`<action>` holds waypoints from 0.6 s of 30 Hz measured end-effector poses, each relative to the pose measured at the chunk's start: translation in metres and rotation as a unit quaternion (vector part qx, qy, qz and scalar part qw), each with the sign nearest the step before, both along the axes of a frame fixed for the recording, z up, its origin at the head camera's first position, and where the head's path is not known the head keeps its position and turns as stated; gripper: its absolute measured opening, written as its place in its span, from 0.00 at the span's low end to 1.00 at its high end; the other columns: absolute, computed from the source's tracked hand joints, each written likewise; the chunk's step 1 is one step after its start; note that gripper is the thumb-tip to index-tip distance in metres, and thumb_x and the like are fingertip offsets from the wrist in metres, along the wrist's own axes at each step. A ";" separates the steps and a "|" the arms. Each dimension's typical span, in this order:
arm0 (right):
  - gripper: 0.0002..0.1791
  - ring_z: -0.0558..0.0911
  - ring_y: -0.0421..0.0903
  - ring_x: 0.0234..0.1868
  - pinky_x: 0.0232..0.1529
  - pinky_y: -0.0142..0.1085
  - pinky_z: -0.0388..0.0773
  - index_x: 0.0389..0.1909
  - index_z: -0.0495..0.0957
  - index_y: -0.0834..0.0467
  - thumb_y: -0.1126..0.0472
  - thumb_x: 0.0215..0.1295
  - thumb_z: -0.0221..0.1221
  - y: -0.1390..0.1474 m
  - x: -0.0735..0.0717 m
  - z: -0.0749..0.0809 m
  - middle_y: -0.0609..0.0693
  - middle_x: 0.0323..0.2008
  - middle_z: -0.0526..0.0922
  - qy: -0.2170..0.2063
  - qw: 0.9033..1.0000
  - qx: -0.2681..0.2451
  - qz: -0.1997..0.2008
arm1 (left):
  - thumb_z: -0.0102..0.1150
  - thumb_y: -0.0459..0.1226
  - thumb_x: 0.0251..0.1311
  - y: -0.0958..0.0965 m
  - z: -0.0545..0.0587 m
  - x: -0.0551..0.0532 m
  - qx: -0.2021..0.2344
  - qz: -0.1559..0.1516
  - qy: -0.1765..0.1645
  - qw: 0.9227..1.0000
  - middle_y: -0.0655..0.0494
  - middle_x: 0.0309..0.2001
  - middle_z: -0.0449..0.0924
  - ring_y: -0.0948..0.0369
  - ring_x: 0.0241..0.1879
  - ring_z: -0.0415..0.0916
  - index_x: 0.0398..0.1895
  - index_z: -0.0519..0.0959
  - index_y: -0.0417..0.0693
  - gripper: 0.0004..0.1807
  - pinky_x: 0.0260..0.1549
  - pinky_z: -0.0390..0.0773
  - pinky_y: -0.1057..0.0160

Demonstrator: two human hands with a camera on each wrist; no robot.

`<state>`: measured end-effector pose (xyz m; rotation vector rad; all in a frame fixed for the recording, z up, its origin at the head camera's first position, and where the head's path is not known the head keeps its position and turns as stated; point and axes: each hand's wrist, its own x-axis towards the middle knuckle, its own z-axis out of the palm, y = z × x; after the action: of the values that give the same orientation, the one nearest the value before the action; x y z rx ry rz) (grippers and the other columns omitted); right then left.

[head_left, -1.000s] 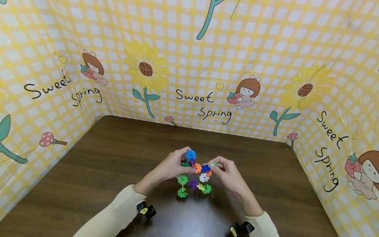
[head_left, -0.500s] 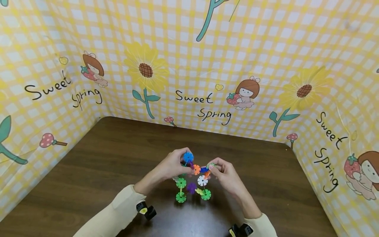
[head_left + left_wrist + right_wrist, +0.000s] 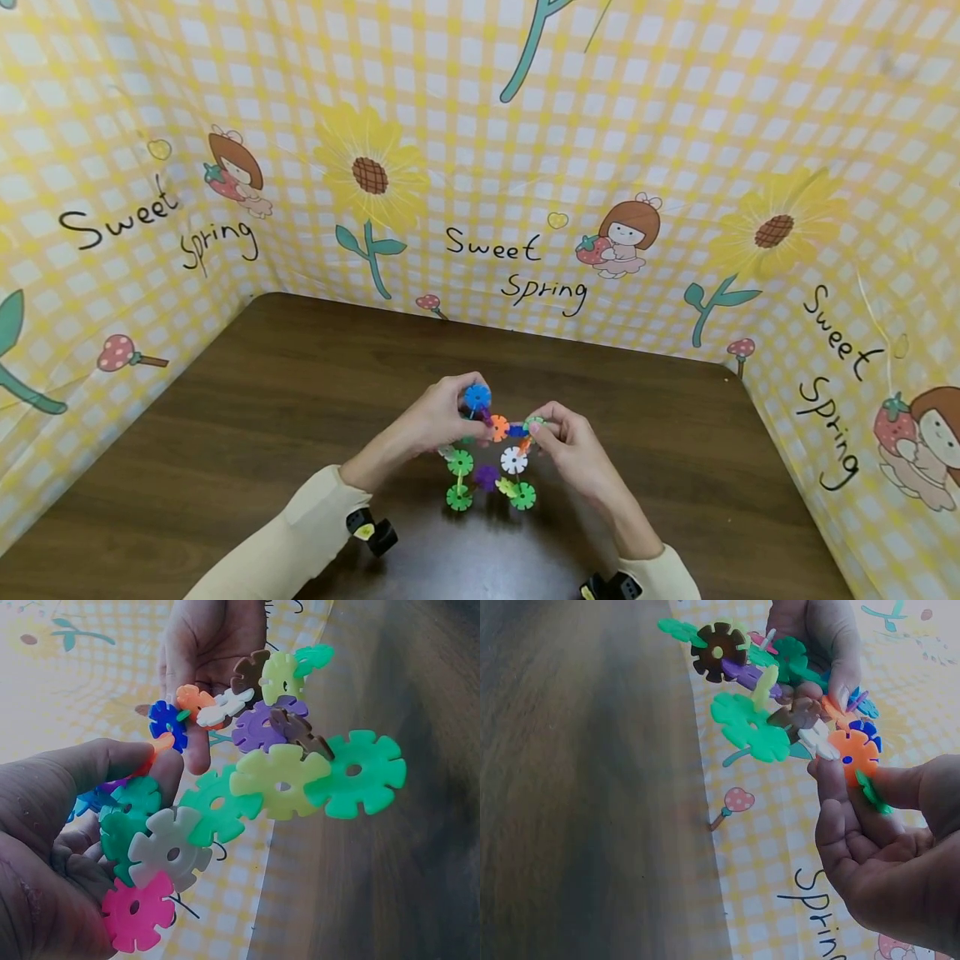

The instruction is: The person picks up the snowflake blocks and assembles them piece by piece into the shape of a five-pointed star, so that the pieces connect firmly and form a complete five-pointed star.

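Observation:
Slotted plastic snowflake discs, joined edge to edge, form one figure that both hands hold above the table. My left hand (image 3: 438, 417) grips its left side, thumb by an orange disc (image 3: 498, 428), below a blue disc (image 3: 477, 397). With thumb and fingers, my right hand (image 3: 576, 440) pinches a small green disc (image 3: 872, 793) set at the edge of another orange disc (image 3: 853, 754). Dark blue, white (image 3: 514, 460) and purple (image 3: 487, 477) discs sit between and below the hands. A pink disc (image 3: 139, 911) shows by the left palm in the left wrist view.
The dark wooden table (image 3: 225, 433) lies under the hands. Yellow checked cloth (image 3: 480, 167) with printed flowers and lettering rises around its back and sides. Black wrist cameras (image 3: 371, 533) are strapped over the light sleeves.
The figure has tilted, and its lower discs have come slightly down toward the person. My right hand has shifted slightly left with the green disc. The left hand keeps its grip.

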<state>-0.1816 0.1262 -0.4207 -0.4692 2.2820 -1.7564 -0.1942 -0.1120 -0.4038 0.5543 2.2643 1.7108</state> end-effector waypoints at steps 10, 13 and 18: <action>0.08 0.77 0.46 0.31 0.35 0.35 0.74 0.44 0.74 0.67 0.65 0.75 0.54 -0.003 0.001 -0.001 0.52 0.26 0.81 -0.017 0.999 -0.019 -0.025 | 0.73 0.28 0.53 0.004 0.007 0.001 -0.036 0.022 0.014 0.999 0.53 0.28 0.85 0.57 0.29 0.85 0.43 0.74 0.43 0.18 0.31 0.78 0.62; 0.06 0.78 0.46 0.31 0.37 0.37 0.75 0.43 0.75 0.68 0.67 0.75 0.54 -0.005 0.001 0.000 0.52 0.26 0.83 -0.029 0.997 -0.042 -0.050 | 0.74 0.29 0.53 0.006 0.009 0.001 -0.047 0.029 0.023 0.998 0.54 0.28 0.83 0.59 0.28 0.83 0.43 0.74 0.43 0.19 0.30 0.77 0.62; 0.05 0.78 0.45 0.32 0.38 0.37 0.75 0.41 0.76 0.68 0.68 0.74 0.54 -0.010 0.002 0.002 0.50 0.28 0.85 -0.044 0.992 -0.071 -0.098 | 0.74 0.30 0.54 0.008 0.010 0.001 -0.047 0.023 0.030 0.998 0.53 0.30 0.81 0.59 0.29 0.82 0.42 0.74 0.43 0.18 0.30 0.76 0.62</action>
<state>-0.1794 0.1158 -0.4186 -0.1916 2.2186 -1.9987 -0.1936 -0.1045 -0.3941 0.5438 2.4034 1.6189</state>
